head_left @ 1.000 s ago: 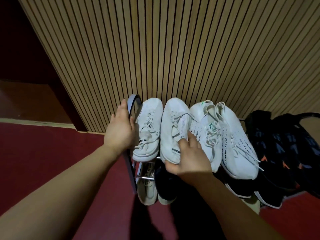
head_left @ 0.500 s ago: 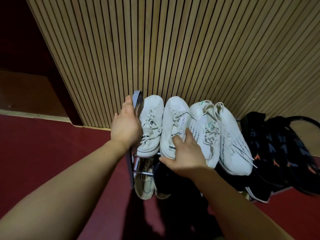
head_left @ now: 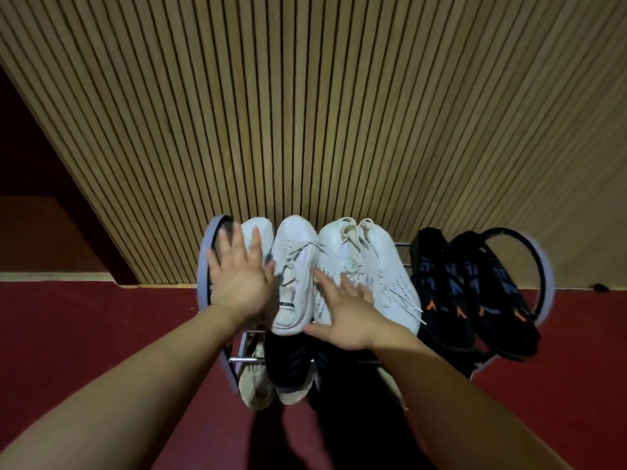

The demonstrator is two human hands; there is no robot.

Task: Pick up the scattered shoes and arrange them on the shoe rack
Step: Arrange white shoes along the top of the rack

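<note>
Left hand (head_left: 237,283), head view: fingers spread flat, palm down, resting over the leftmost white sneaker (head_left: 259,232) on the top tier of the shoe rack (head_left: 203,266), beside the rack's rounded grey end hoop; it pinches nothing. Right hand (head_left: 349,310): likewise spread and flat, laid over the heel end of the knit white sneaker (head_left: 334,249), with the thumb toward the second white sneaker (head_left: 293,276) that lies between the two hands; it grips nothing. Top tier, left to right: four white shoes packed side by side and touching, toes toward the slatted wooden wall (head_left: 305,113), then a pair of black sneakers (head_left: 475,293) with orange marks, set apart from the white group by a narrow gap. Lower tier: a beige shoe (head_left: 254,378) and a dark shoe (head_left: 291,364) are visible below the hands; the remainder is in shadow and cannot be read. No loose shoe is visible on the red floor (head_left: 84,334). Judged step: final squaring of the white row. To do it well, press with flat palms rather than fingertips, push the heels level with the front rail, keep each pair parallel, and avoid dragging the loose laces of the outer white sneaker (head_left: 390,283), which trail toward the black pair. Risk: uneven pressure may tip a heel off the rail.
</note>
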